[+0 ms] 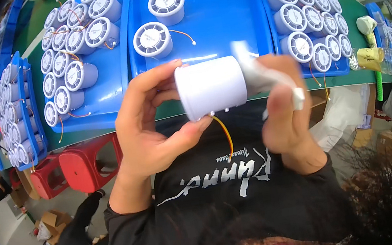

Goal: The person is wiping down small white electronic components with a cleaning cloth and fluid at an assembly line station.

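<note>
White cylinder [211, 87]: held sideways between both hands, over the near edge of the centre tray.
Left hand [143, 142]: curled round the cylinder's left end, which is pinched between fingers above and thumb below.
Right hand [289, 127]: blurred; white cloth [270, 79] is gripped by it at the cylinder's right end; whether the cylinder itself is touched cannot be told.
Cable [228, 135]: yellow and dark strands, hung from the cylinder's underside.
Centre tray [220, 9]: blue; two upright slotted-top cylinders [152, 41] are held in it.
Side trays [110, 79]: filled with similar cylinders, set on the green surface [353, 7].
</note>
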`<action>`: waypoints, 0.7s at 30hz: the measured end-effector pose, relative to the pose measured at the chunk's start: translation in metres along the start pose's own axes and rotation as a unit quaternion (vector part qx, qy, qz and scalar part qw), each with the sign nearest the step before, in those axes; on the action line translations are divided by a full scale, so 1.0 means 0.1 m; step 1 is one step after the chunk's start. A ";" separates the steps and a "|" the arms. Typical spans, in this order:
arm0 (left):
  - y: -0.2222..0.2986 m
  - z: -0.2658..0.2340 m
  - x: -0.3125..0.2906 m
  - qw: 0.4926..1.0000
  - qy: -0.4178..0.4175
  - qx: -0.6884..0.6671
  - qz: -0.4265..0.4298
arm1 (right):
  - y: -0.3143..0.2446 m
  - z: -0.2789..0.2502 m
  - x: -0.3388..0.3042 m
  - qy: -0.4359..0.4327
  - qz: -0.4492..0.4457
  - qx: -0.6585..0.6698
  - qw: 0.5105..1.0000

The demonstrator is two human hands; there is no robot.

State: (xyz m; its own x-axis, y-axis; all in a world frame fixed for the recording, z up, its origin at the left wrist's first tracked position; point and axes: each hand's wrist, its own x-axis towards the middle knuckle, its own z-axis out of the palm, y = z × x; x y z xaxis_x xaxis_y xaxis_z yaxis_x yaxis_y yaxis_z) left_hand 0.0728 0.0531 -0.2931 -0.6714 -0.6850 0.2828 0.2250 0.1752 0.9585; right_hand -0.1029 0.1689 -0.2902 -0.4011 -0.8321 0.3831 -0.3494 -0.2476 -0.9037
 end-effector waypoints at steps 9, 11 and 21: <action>0.06 -0.05 0.01 0.997 0.016 -0.021 -0.079 | -0.01 0.12 -0.02 -0.124 0.107 0.126 0.978; 0.06 -0.03 0.01 0.997 0.017 -0.022 -0.071 | 0.03 0.19 -0.06 -0.099 0.067 0.074 0.990; 0.15 -0.27 0.12 0.901 -0.144 0.372 0.171 | 0.06 0.21 0.00 -0.068 0.284 0.280 0.915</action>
State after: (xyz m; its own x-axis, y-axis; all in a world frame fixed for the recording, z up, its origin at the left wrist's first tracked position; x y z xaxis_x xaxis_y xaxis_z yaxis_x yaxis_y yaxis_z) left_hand 0.0873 0.0290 -0.2760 -0.8320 -0.3079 0.4615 -0.0106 0.8405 0.5416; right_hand -0.0871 0.1563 -0.3000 -0.2612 -0.9499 -0.1717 0.3861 0.0602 -0.9205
